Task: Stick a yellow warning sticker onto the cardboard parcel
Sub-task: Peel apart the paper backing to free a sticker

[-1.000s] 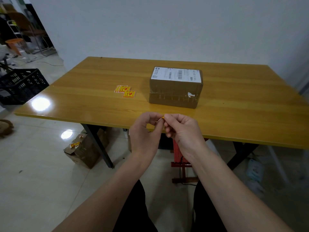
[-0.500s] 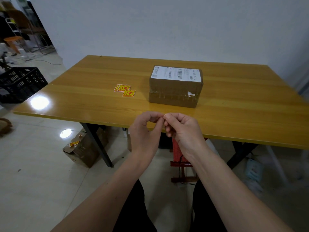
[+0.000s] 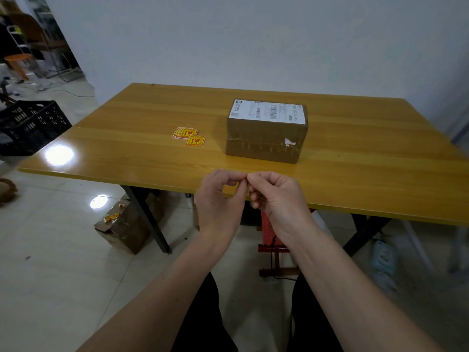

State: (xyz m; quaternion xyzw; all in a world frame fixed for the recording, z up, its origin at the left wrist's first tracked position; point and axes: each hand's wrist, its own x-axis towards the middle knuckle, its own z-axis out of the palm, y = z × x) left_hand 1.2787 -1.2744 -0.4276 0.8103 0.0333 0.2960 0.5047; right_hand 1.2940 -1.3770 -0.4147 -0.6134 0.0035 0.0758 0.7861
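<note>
Just in front of the near edge of the bench (image 3: 355, 153), you are holding your left hand (image 3: 219, 199) and right hand (image 3: 278, 199) together, fingertips meeting at the middle. Both grips are pinched shut, thumb against forefinger, but whatever is sitting between them is too small to make out, so I cannot tell what each is clamping. Your forearms are reaching up from the bottom of the view, over your dark trousers (image 3: 203, 313).

Beyond your hands, the cardboard parcel (image 3: 265, 143) is lying flat on the bench, well apart from them, with a white shipping label (image 3: 267, 111) covering its top and a small white scrap on its near side. To the left of the parcel, a few yellow warning stickers (image 3: 189, 136) are lying on the wood in a small overlapping pile, near the parcel but not touching it.

On the floor under the bench's left end, an open cardboard box (image 3: 127, 227) is sitting beside a black leg. Farther left, a black plastic crate (image 3: 30, 125) is standing by the bench.
</note>
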